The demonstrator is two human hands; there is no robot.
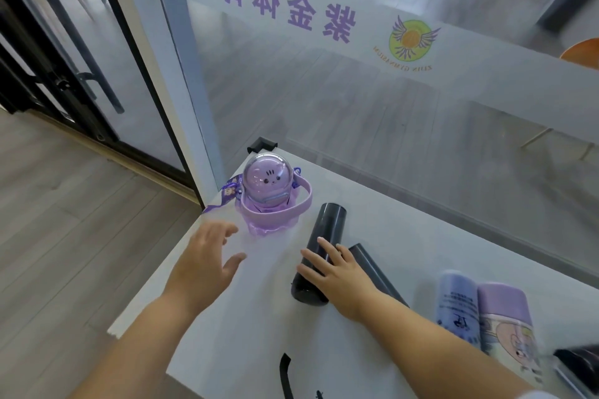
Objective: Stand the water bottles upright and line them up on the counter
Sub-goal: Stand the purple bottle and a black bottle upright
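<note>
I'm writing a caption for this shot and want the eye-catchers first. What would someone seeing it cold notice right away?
First the purple dome-lidded bottle with a cartoon face, standing upright at the counter's far left corner against the glass. Next, the right hand resting on a dark bottle lying on its side mid-counter, the left hand open beside it. Large purple characters run mirrored across the glass behind.

Your left hand (207, 256) and right hand (337, 272) are bare, no gloves or rings that show, and both forearms are uncovered. By your right elbow, a sliver of white sleeve (547, 395) shows at the frame's bottom edge.
</note>
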